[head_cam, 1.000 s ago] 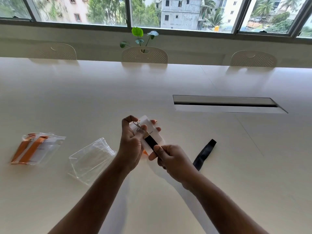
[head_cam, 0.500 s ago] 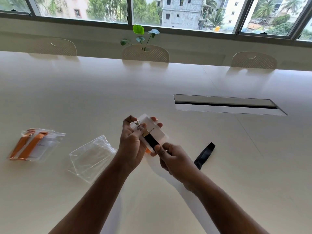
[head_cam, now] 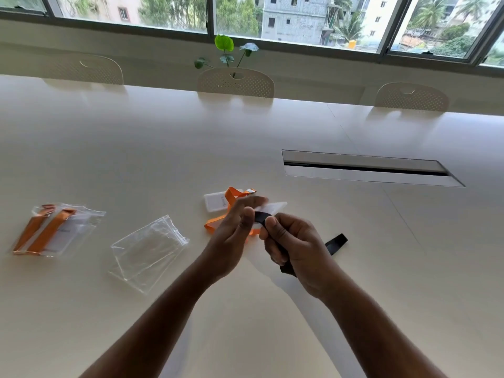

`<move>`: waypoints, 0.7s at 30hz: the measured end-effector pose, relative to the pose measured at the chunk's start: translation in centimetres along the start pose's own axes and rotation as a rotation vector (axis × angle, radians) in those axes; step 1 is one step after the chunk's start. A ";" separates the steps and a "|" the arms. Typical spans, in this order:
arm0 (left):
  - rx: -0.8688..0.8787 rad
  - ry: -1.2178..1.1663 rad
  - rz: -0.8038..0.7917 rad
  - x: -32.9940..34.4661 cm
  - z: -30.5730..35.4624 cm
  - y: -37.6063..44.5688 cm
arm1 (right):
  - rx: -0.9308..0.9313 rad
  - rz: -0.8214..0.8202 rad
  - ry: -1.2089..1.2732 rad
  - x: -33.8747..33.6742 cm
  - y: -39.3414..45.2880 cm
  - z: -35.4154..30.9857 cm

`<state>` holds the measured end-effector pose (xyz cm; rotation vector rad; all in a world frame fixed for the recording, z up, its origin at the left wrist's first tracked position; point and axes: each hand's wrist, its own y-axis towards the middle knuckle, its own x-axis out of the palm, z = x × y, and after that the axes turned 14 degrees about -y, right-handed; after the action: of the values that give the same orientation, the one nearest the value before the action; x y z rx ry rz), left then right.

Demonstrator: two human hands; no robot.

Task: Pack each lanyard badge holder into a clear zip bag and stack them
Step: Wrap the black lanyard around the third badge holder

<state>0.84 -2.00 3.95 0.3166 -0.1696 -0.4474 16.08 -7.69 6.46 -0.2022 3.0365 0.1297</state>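
My left hand [head_cam: 231,236] holds a clear badge holder [head_cam: 275,207] above the table, its fingers blurred across the card. My right hand [head_cam: 294,246] pinches the black lanyard strap [head_cam: 261,217] where it crosses the holder; the strap's loose end [head_cam: 336,243] lies on the table to the right. Behind my hands lies a second badge holder [head_cam: 215,201] with an orange lanyard [head_cam: 231,196]. An empty clear zip bag [head_cam: 147,249] lies to the left. Further left sits a packed bag with orange lanyards [head_cam: 51,230].
The work is on a wide white table [head_cam: 136,148] with a recessed cable slot [head_cam: 365,169] at the right. Three perforated chair backs [head_cam: 236,83] and a small green plant [head_cam: 225,47] stand along the far edge under the windows.
My left hand has turned the badge holder flatter and to the right, uncovering the orange-lanyard holder behind it. My right hand still pinches the black strap, whose end lies further right.
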 end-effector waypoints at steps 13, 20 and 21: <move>-0.287 -0.550 -0.087 1.6 0.1 -0.2 | 0.034 -0.074 0.029 0.5 0.9 -0.1; -0.318 -0.770 0.131 1.1 1.0 0.8 | 0.200 -0.056 0.034 1.3 0.0 0.3; -0.307 -0.799 0.165 1.1 1.2 0.9 | 0.211 -0.034 0.021 1.4 -0.1 0.3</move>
<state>1.96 -2.02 5.49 -0.1939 -0.8900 -0.4095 14.78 -7.95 6.01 -0.2394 3.0359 -0.1960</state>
